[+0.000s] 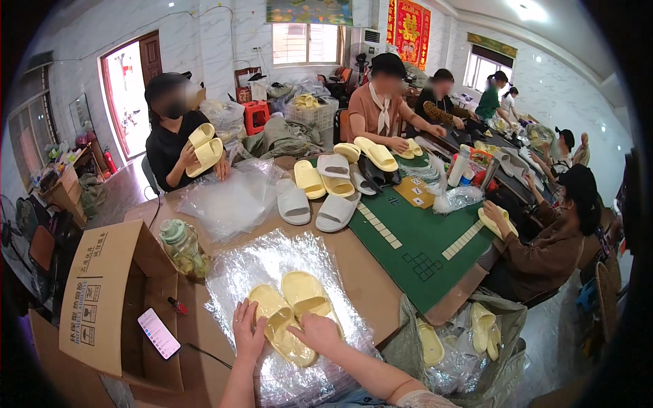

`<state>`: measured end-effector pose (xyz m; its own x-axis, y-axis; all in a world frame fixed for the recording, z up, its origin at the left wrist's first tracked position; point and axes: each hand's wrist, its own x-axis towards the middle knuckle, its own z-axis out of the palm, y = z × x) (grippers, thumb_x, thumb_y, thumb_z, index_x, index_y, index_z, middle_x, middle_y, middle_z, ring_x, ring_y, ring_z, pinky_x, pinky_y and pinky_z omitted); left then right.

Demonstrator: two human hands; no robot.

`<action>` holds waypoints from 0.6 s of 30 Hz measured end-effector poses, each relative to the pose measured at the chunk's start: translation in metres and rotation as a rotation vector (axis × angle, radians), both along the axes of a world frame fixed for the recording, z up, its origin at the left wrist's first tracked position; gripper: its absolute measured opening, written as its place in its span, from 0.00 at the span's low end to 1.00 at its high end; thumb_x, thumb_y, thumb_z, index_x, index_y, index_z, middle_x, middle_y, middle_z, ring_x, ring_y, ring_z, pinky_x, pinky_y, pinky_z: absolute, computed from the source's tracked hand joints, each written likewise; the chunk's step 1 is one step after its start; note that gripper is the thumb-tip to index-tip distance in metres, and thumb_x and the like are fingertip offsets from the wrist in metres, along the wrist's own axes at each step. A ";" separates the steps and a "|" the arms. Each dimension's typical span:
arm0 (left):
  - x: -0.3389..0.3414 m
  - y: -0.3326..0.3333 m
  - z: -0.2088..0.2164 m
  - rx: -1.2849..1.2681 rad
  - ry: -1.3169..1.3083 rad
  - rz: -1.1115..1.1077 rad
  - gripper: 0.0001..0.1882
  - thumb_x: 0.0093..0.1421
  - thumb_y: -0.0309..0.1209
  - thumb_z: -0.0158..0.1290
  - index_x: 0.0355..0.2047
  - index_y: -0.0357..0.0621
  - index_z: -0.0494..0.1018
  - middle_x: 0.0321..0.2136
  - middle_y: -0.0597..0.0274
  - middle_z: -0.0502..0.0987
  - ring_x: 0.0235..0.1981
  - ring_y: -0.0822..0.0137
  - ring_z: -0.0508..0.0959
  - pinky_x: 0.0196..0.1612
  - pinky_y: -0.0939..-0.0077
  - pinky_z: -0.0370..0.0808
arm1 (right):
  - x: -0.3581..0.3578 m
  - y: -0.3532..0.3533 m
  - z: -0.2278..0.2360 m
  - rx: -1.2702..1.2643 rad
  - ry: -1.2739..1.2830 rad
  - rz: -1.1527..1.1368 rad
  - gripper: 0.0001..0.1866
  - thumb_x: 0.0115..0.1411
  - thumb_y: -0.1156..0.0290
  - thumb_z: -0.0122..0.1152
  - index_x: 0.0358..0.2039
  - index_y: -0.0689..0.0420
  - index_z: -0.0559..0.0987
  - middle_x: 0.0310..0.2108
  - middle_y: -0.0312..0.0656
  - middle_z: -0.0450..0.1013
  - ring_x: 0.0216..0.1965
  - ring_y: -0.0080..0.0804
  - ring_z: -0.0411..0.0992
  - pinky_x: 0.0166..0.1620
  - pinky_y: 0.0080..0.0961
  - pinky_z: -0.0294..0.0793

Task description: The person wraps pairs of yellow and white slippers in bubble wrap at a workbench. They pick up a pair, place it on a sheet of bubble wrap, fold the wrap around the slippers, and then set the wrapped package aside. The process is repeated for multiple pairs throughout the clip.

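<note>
From the middle yellow slippers (289,326), there is room to slide across the bare brown table (381,299) between two and three o'clock. The big box (109,292) blocks nine o'clock, the tall jar (182,248) blocks ten, and a slipper heap (337,185) blocks twelve to one.

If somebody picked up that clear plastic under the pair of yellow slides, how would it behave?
Probably floppy: the clear plastic looks thin and wrinkled. Its glossy shine suggests a slippery surface. The yellow slides lie loose on top, so they might slip off if one edge were lifted.
</note>
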<state>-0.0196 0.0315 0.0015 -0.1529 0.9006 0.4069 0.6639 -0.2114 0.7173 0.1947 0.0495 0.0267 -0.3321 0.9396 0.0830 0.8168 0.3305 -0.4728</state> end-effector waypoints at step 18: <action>0.004 -0.001 0.005 -0.063 -0.059 -0.057 0.25 0.65 0.32 0.51 0.61 0.40 0.70 0.67 0.43 0.63 0.69 0.42 0.60 0.70 0.53 0.56 | -0.016 0.028 -0.009 0.075 0.051 -0.042 0.18 0.65 0.52 0.55 0.36 0.57 0.74 0.24 0.50 0.78 0.26 0.50 0.78 0.30 0.46 0.77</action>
